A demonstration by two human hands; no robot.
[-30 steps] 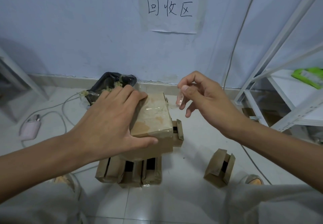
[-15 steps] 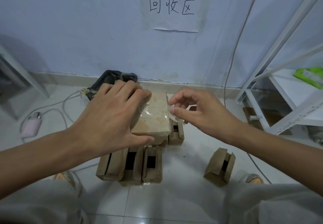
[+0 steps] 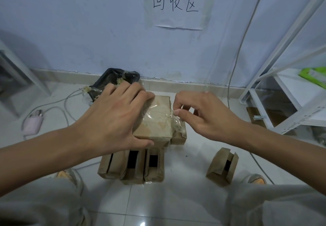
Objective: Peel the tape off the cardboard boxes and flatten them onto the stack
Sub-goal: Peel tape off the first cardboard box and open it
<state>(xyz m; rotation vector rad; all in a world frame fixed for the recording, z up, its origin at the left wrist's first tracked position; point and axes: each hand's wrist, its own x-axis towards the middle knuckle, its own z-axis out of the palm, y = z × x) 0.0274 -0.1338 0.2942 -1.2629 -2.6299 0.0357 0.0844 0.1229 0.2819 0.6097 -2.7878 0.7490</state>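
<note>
A small brown cardboard box (image 3: pixel 157 120) with clear tape across its top is held up above a row of similar boxes (image 3: pixel 134 165) on the tiled floor. My left hand (image 3: pixel 112 120) grips this box from the left, fingers over its top and thumb along the near edge. My right hand (image 3: pixel 202 118) pinches a crumpled strip of clear tape (image 3: pixel 176 121) at the box's right edge. Another small box (image 3: pixel 222 167) stands alone to the right, and one more (image 3: pixel 179 135) is partly hidden behind the held box.
A black bag (image 3: pixel 114 81) with tape scraps lies by the wall behind the boxes. A white shelf frame (image 3: pixel 275 91) stands at right, with flat cardboard (image 3: pixel 271 118) beneath it. A pink charger (image 3: pixel 33 123) and white cables lie at left. My knees fill the bottom corners.
My right hand came down from mid-air to the right edge of the held box and now pinches the tape there. The left hand kept its grip on the box.
</note>
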